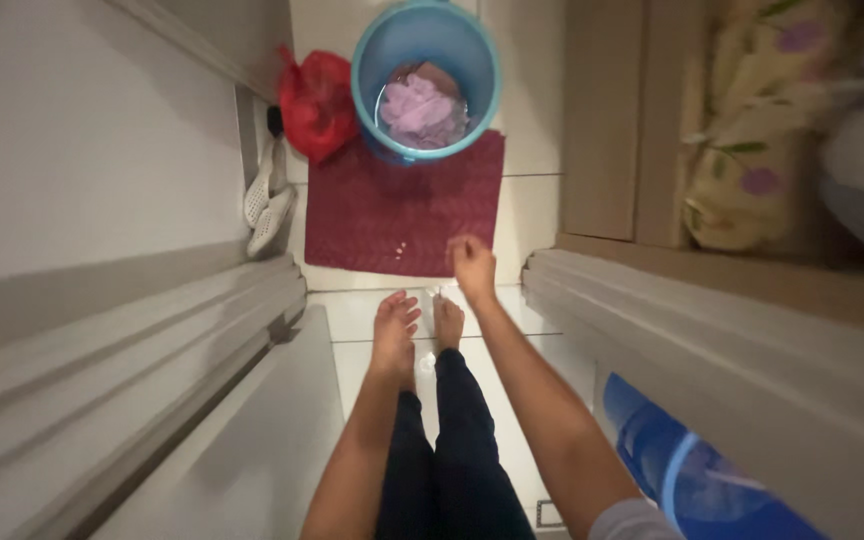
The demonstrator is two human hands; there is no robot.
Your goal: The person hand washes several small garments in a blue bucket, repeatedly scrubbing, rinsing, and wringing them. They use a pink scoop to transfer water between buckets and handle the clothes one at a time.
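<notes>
My right hand (472, 265) reaches down to the near right edge of a dark red floor mat (392, 215), its fingers curled onto that edge. My left hand (395, 322) hangs lower, fingers loosely apart and holding nothing, just above my bare feet (447, 322) on the white tiled floor. A blue bucket (482, 60) stands on the mat's far edge with pinkish-purple cloth (420, 108) soaking inside it.
A red plastic bag (317, 100) and white perforated slippers (267, 205) lie left of the mat. A sliding door track (152, 340) runs on the left and a door frame (652, 320) on the right. A blue container (682, 470) sits bottom right, floral bedding (752, 130) upper right.
</notes>
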